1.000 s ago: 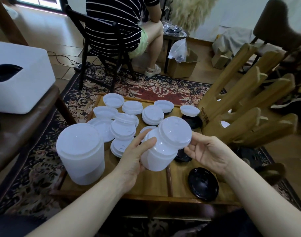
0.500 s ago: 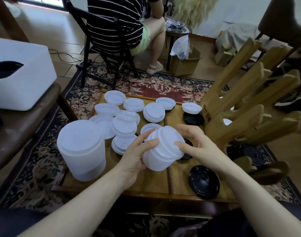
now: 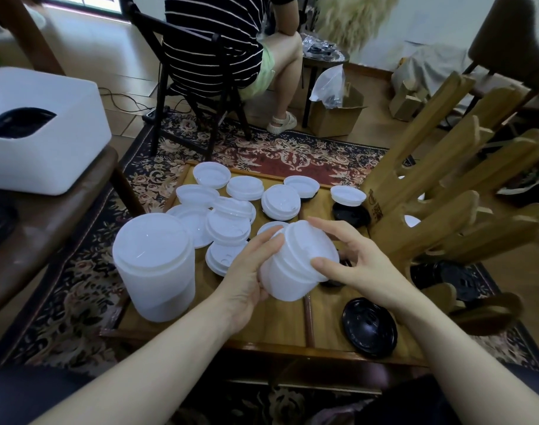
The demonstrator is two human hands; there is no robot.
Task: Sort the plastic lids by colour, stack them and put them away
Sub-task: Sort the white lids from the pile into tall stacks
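Observation:
I hold a tilted stack of white lids (image 3: 295, 265) above the low wooden table (image 3: 280, 323). My left hand (image 3: 249, 280) grips the stack from the left and below. My right hand (image 3: 357, 262) holds its top lid, thumb on the near rim and fingers curled over the far rim. A taller stack of white lids (image 3: 154, 265) stands upright at the table's left. Several loose white lids (image 3: 228, 228) lie spread behind it. A black lid (image 3: 369, 326) lies at the front right, another black lid (image 3: 351, 213) farther back.
A wooden rack (image 3: 446, 216) with slanted arms rises at the right of the table. A white box (image 3: 38, 130) sits on a brown bench at the left. A person sits on a black chair (image 3: 182, 96) beyond the table. A cardboard box (image 3: 335, 115) stands on the floor.
The top lid was tipped up a second ago. My right hand has come in from the right and closed over it, and the lid now sits down on the stack.

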